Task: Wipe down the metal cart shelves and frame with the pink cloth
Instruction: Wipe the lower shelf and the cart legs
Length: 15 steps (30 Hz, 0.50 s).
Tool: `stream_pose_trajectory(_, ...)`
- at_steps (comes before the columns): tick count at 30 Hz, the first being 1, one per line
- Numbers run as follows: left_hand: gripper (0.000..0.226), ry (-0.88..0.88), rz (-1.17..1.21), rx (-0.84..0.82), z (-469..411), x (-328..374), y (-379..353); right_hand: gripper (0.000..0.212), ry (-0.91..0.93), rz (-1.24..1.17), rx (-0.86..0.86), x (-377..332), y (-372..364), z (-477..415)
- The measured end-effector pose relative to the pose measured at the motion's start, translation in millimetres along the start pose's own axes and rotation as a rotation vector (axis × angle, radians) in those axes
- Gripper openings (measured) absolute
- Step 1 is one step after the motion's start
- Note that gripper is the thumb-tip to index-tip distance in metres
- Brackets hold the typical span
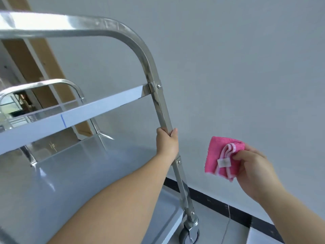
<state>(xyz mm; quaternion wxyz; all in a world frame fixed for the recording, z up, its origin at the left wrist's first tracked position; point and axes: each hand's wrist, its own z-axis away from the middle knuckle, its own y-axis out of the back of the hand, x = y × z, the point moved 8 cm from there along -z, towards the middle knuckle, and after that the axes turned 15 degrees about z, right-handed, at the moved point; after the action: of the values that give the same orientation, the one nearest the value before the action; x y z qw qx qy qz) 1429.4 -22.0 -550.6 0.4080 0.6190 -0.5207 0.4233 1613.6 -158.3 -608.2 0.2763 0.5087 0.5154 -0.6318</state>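
Most of the view belongs to the metal cart (123,32), which stands close to a grey wall (246,67). Its curved frame arches overhead, one shelf rim (88,111) crosses at mid-height, and a wider shelf (70,173) lies below it. The near corner post (162,110) runs down from the arch to a caster (190,231) on the floor. The left hand (167,143) has its grip clenched round that post, below the upper shelf bracket, steadying the cart. The right hand (255,169) grasps the pink cloth (219,155) between thumb and fingers. The cloth is folded into a small pad with its white tag (223,162) facing the camera, and it hangs in the air to the right of the post, near it but touching no metal.

The step in hand looks to be wiping this post. To do it well, I would wrap the pad round the flat-sided tube so it covers more than one face at once. Then I would draw it along in one long stroke from top to bottom, not in short dabs. The steadying hand sits on the stretch to be wiped, so it should shift above or below as the cloth comes through — otherwise a band goes unwiped. The screw bracket (158,86) and the joint above the caster probably trap grime and deserve a slower pass with a folded edge.
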Motion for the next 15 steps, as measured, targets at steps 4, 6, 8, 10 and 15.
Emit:
stream_pose_trajectory(4,0.022,-0.007,-0.072,0.037,3,3,17,0.040,-0.023,-0.003,-0.134,1,-14,1)
stream_pose_trajectory(6,0.020,-0.011,-0.081,0.065,12,6,28,0.039,-0.039,-0.021,-0.195,2,-17,6)
stream_pose_trajectory(8,0.019,-0.029,-0.103,0.127,25,13,42,0.036,-0.062,-0.022,-0.265,6,-20,12)
stream_pose_trajectory(10,0.014,-0.026,-0.118,0.196,39,19,58,0.035,-0.098,-0.010,-0.317,16,-22,18)
stream_pose_trajectory(15,0.008,0.032,-0.148,0.341,94,29,110,0.036,-0.204,-0.054,-0.436,43,-46,39)
